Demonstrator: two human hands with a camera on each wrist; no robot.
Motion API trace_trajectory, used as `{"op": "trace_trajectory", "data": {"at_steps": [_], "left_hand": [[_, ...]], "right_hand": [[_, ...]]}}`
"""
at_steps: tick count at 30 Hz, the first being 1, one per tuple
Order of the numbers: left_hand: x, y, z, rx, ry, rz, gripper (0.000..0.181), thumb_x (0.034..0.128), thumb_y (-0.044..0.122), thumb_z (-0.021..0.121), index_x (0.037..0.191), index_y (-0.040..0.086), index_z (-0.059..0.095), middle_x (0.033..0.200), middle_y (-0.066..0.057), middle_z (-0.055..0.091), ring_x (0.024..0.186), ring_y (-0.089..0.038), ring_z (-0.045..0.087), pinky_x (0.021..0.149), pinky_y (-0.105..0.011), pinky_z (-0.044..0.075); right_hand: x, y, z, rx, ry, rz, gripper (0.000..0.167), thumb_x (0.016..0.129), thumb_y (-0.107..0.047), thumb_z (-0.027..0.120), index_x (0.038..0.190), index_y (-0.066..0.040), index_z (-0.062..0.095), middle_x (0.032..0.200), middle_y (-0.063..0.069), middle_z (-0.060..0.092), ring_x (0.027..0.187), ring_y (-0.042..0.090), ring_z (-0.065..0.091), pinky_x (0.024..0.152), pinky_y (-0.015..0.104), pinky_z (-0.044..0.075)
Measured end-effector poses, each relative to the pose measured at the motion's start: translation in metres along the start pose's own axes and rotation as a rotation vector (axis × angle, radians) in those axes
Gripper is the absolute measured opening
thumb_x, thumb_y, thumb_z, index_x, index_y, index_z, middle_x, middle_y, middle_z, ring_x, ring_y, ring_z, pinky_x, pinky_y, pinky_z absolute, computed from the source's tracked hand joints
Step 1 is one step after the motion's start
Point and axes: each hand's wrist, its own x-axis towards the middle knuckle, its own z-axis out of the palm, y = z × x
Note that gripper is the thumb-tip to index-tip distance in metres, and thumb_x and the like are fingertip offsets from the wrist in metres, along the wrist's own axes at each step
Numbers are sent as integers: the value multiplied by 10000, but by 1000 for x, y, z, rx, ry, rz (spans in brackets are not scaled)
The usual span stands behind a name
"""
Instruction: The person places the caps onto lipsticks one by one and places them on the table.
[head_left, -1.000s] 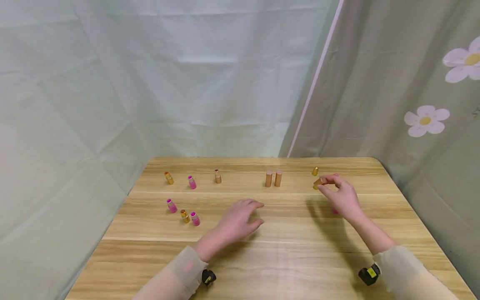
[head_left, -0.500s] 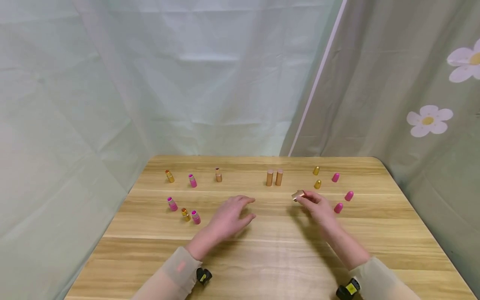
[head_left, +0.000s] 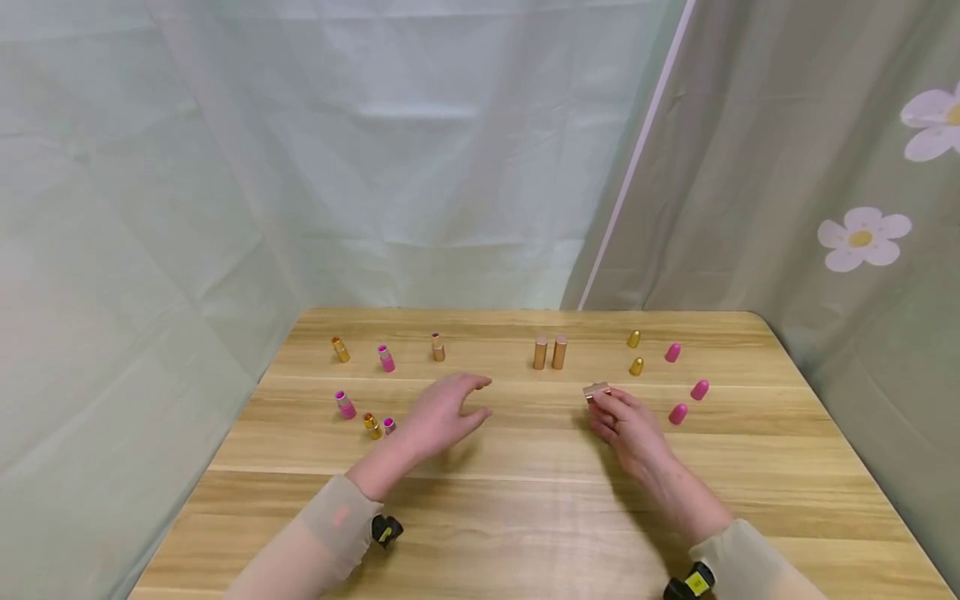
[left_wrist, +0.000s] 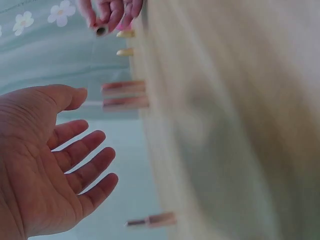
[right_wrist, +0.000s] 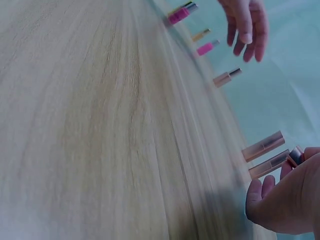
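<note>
My right hand [head_left: 628, 429] pinches a small rose-gold lipstick cap [head_left: 596, 391] between thumb and fingers, above the right half of the table. In the left wrist view the dark hollow end of this cap [left_wrist: 101, 31] shows. My left hand [head_left: 442, 417] hovers over the table left of the middle, palm facing right, fingers spread and holding nothing. Nearest to it stands an uncapped rose-gold lipstick tube [head_left: 438, 347]; a pink tube [head_left: 389, 426] is partly hidden by the left hand. Two tall rose-gold pieces [head_left: 559, 352] stand upright side by side between the hands, farther back.
On the left stand more open lipstick tubes, pink [head_left: 345, 405] and gold [head_left: 372, 426]. Round-topped gold caps [head_left: 637, 367] and pink caps [head_left: 700, 390] stand on the right. Curtains [head_left: 450, 167] hang behind the wooden table [head_left: 555, 517].
My right hand has moved left, away from the gold caps, carrying the rose-gold cap, and has turned it. The left hand has drifted left and slightly back, staying unclenched.
</note>
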Motion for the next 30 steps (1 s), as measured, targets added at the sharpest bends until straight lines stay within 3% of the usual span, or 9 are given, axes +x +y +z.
{"op": "trace_trajectory", "data": {"at_steps": [7,12,16,22,30], "left_hand": [[18,-27,-44,-11,86,-132,523,968,305,704,1420,81,568,1335,-105,631,1160,-305,630,903,-494,539],[38,-53,-61,-48,55,-216,619,968,347,669,1472,34,492,1394,-175,576,1229,-367,579,959,-546,499],[51,-69,-61,-42,-15,-275,708,942,378,694,1499,13,454,1439,-209,547,1282,-396,541,1030,-566,449],[67,-79,-58,-3,-84,-373,737,909,363,731,1495,9,459,1454,-205,540,1282,-388,546,1030,-556,448],[78,-85,-55,26,-154,-456,508,881,288,687,1329,59,609,1393,-123,594,1067,-287,607,920,-522,500]], "right_hand": [[-3,-6,-2,-26,5,-19,146,1035,-142,623,1156,-74,579,949,-73,693,1022,108,657,1043,359,485],[-4,-9,-2,-49,14,-30,213,1035,-146,624,1213,-50,559,976,-74,697,1059,116,658,1056,373,477],[-5,-11,-2,-60,8,-32,249,1037,-143,619,1245,-30,542,980,-69,706,1055,119,663,1055,379,478],[-6,-11,-1,-62,-1,-37,241,1039,-132,609,1243,-23,538,965,-77,708,1046,113,670,1021,357,501],[-7,-8,1,-61,1,-47,173,1031,-114,616,1186,-47,577,957,-67,720,1024,120,677,987,348,522]]}}
